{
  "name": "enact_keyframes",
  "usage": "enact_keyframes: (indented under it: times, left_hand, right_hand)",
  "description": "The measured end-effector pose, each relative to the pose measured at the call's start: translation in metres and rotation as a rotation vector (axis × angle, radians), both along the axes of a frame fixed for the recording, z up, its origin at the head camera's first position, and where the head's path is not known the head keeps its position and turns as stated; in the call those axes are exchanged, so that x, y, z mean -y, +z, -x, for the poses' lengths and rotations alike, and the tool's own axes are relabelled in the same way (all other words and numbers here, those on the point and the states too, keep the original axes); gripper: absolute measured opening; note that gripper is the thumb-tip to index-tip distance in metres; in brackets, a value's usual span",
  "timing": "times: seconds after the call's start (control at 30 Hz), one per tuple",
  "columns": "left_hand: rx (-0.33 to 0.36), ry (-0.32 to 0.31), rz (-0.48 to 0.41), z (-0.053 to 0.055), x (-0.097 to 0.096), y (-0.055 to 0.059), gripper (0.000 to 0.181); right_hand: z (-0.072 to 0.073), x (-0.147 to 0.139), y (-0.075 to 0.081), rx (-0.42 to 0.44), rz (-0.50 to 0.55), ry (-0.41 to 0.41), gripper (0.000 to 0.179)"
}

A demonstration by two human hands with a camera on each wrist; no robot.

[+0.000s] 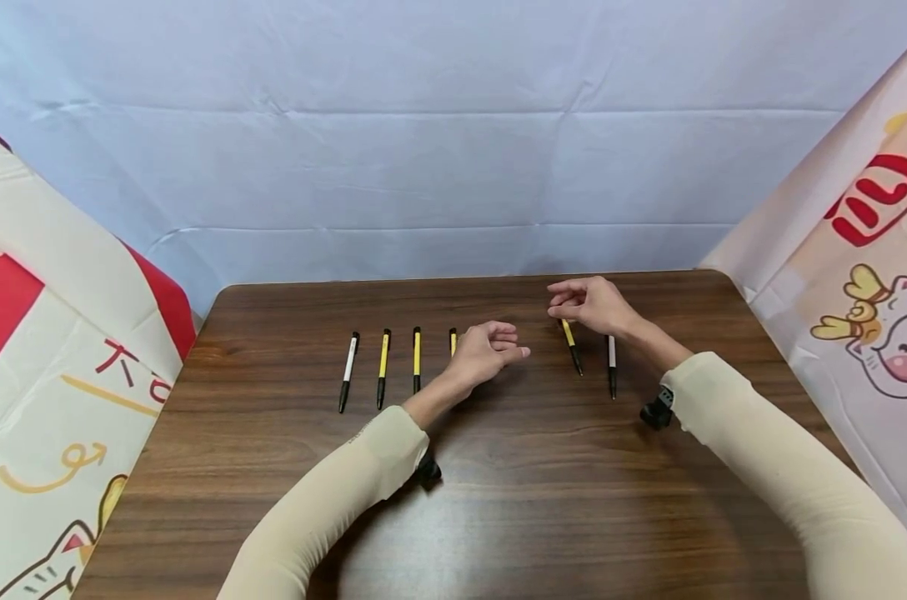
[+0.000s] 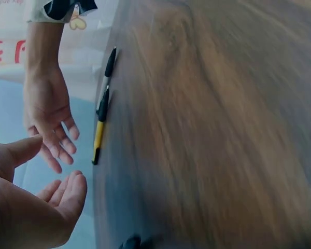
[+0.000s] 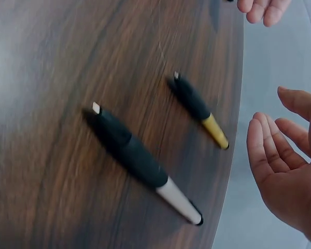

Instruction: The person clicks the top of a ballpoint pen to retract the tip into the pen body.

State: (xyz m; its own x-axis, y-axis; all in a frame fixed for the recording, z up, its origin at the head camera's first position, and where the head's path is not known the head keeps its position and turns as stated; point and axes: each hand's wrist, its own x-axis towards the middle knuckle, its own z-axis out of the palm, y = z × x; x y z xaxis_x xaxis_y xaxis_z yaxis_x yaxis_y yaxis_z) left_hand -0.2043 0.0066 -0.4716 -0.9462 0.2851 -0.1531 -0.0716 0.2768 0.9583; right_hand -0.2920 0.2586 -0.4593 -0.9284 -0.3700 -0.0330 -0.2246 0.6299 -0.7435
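My left hand (image 1: 483, 354) hovers over the middle of the table, fingers loosely bent and holding nothing. Under it in the head view, a yellow pen (image 1: 453, 342) is partly hidden. The right hand (image 1: 592, 304) is near the table's far edge, its fingers overlapping the top of another yellow pen (image 1: 571, 346). In the right wrist view, that yellow pen (image 3: 212, 129) lies apart from the relaxed fingers. Beside it lies a white pen (image 1: 612, 358) with a black grip, its upper end covered by the right hand in the head view. Both palms face each other across a gap.
Left of my left hand, a white pen (image 1: 350, 358) and two yellow pens (image 1: 383, 358) lie in a row on the brown wooden table (image 1: 543, 500). A pale cloth (image 1: 453, 167) hangs behind the far edge, with printed cloths (image 1: 874, 350) at both sides.
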Motion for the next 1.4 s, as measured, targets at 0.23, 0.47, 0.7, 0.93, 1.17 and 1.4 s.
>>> enact_keyframes:
  times: [0.23, 0.47, 0.7, 0.93, 1.17, 1.4]
  left_hand:
    - [0.044, 0.000, -0.022, 0.003, -0.021, -0.006, 0.056]
    - [0.106, 0.028, -0.067, 0.005, -0.043, -0.013, 0.056]
    - [0.128, 0.072, -0.083, 0.006, -0.058, -0.017, 0.056]
    - [0.104, 0.078, -0.063, 0.009, -0.073, -0.020, 0.055]
    - [0.057, 0.089, 0.003, 0.014, -0.091, -0.025, 0.055]
    - [-0.004, 0.123, 0.122, 0.014, -0.102, -0.024, 0.055]
  right_hand:
    - [0.009, -0.013, -0.004, 0.053, 0.005, -0.005, 0.051]
    - [0.014, -0.023, -0.011, 0.083, -0.030, -0.016, 0.051]
    - [0.021, -0.025, -0.014, 0.098, -0.056, 0.009, 0.051]
    - [0.025, -0.028, -0.020, 0.157, -0.017, 0.005, 0.052]
    - [0.029, -0.034, -0.025, 0.166, -0.019, 0.039, 0.051]
    - [0.030, -0.034, -0.030, 0.144, -0.043, 0.018, 0.049]
